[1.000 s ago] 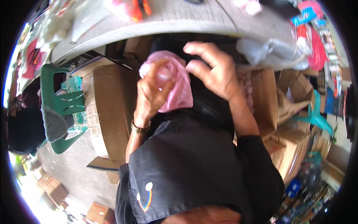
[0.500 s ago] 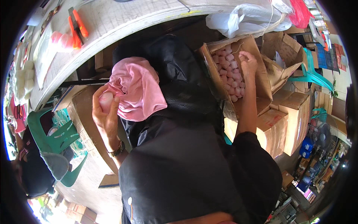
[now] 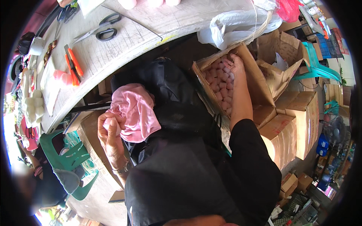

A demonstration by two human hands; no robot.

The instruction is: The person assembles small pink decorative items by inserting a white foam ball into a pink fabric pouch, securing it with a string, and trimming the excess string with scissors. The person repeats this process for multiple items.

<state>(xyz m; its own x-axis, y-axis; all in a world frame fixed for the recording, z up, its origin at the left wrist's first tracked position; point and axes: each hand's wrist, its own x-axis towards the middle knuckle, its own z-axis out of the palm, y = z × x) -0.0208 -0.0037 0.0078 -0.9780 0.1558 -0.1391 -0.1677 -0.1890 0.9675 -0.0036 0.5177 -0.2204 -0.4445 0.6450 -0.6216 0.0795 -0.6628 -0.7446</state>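
My left hand is closed around a pale pink, rounded, candle-like piece, its fingers and thumb covering part of it. Beside that hand a crumpled pink cloth lies over my lap. On the right, my right hand reaches into the far end of an open cardboard box. Its fingers are apart over a heap of small pink pieces, and no piece shows in its grasp. Some of the fingertips are hard to make out against the heap.
A white worktable curves across the far side, with black-handled scissors and an orange-handled cutter. White plastic bags hang at its edge. Cardboard boxes stand right; a green chair and a person are left.
My right hand has moved from above the box's right side down onto the pink pieces at its far end. My left hand still holds its piece, now turned. The view has shifted, showing more table.
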